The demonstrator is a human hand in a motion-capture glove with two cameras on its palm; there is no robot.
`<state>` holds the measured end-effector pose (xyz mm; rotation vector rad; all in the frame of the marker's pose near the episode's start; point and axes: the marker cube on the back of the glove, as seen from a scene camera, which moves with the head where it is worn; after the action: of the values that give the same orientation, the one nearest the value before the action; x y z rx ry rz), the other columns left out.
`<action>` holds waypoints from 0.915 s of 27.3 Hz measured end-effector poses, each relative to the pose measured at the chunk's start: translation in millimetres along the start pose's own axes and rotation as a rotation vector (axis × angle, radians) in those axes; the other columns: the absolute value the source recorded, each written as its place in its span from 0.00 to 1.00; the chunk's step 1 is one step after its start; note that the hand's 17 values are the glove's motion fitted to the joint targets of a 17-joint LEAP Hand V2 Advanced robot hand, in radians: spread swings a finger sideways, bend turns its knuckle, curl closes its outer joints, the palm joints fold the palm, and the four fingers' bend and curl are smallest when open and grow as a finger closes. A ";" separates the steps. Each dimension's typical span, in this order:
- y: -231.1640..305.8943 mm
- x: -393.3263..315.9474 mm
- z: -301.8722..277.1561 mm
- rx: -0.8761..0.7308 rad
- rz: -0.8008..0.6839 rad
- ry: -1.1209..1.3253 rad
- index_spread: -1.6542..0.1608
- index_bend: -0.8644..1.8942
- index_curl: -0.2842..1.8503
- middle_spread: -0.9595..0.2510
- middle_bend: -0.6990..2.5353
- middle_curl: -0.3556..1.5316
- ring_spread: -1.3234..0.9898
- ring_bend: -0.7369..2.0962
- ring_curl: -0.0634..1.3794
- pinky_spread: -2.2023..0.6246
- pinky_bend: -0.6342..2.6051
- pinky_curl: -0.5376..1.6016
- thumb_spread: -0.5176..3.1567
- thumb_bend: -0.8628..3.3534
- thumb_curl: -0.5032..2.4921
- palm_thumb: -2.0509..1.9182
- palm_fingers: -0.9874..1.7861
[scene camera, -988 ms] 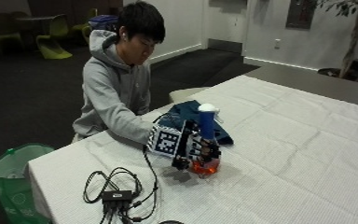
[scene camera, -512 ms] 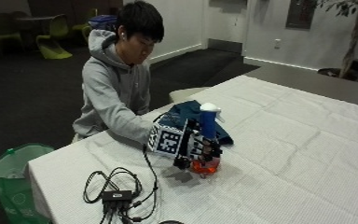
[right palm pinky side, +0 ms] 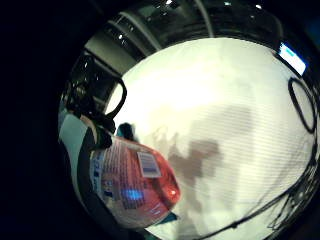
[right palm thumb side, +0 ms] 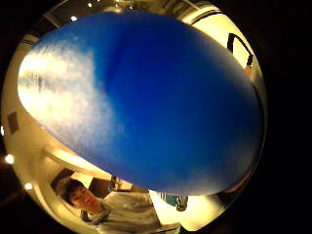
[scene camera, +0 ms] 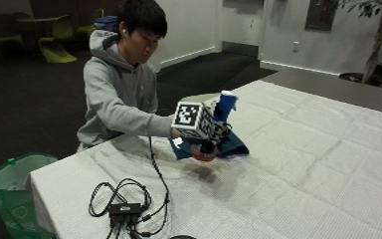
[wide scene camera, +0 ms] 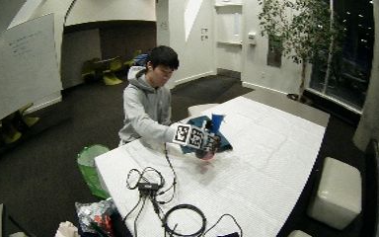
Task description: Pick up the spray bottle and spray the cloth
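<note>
Gripping a spray bottle (scene camera: 212, 133) above a white-clothed table (scene camera: 323, 164), the gloved right hand (scene camera: 212, 142) is seen curled round the bottle's body, which is held off the surface near the table's left, near-person edge. The bottle's blue-and-white head (scene camera: 226, 102) is shown at the top, tilted slightly away from the seated person (scene camera: 121, 84), while its reddish lower part (scene camera: 203, 153) is seen below the hand, with a shadow cast on the tablecloth beneath. A blue cloth (scene camera: 234, 147) is laid flat on the table just behind and beside the raised bottle, on the far side of the hand; contact between the two cannot be told. From the little finger side of the palm, the bottle's labelled, orange-red body (right palm pinky side: 132, 182) is shown close against the hand, with the white table spread out beyond. The thumb-side palm view is filled almost wholly by the blue of the bottle's head (right palm thumb side: 146, 97). A black box with coiled cables (scene camera: 128, 206) is placed near the table's near-left corner, and a green bin (scene camera: 12, 191) is stood on the floor to the left.
</note>
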<state>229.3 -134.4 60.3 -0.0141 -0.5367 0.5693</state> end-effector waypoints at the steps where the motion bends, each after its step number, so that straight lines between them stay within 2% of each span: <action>1: 3.2 -7.2 0.7 -0.047 -0.017 0.035 0.79 0.37 0.31 0.74 0.30 0.42 0.52 0.44 0.31 0.71 0.34 0.43 0.26 0.19 0.38 0.75 0.81; 10: 28.6 -68.9 -11.9 -0.369 -0.094 0.326 0.79 0.37 0.32 0.73 0.30 0.42 0.52 0.44 0.32 0.71 0.34 0.43 0.25 0.19 0.39 0.75 0.81; 18: 41.5 -119.7 -28.9 -0.575 -0.155 0.589 0.79 0.37 0.32 0.73 0.30 0.42 0.52 0.44 0.32 0.71 0.34 0.43 0.24 0.20 0.39 0.75 0.81; 25: 59.7 -137.9 -6.0 -0.699 -0.165 0.794 0.79 0.37 0.32 0.73 0.30 0.42 0.52 0.44 0.32 0.71 0.34 0.43 0.24 0.20 0.40 0.75 0.81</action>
<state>104.1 -154.4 -20.4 -0.8201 0.0660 0.1571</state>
